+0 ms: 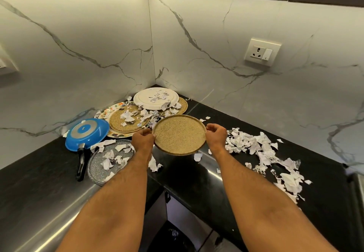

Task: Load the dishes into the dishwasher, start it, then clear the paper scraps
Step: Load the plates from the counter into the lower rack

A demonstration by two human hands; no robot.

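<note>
Both hands pinched one speckled tan plate (179,134) by its rim above the black countertop (197,175), the left hand (143,140) at nine o'clock, the right hand (216,136) at three. Paper scraps (262,153) littered the counter toward four o'clock. At ten o'clock, scrap-strewn plates (130,119) and an upturned blue pan (86,134) sat in the marble-walled corner (153,45).

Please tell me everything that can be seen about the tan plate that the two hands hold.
The tan plate is round and shallow, with a speckled sandy face and a thin darker raised rim; it looks like ceramic. Its face is bare of scraps. It is held above the black counter, tilted a little toward the camera. The left hand grips its left rim and the right hand its right rim. Nothing else touches it.
</note>
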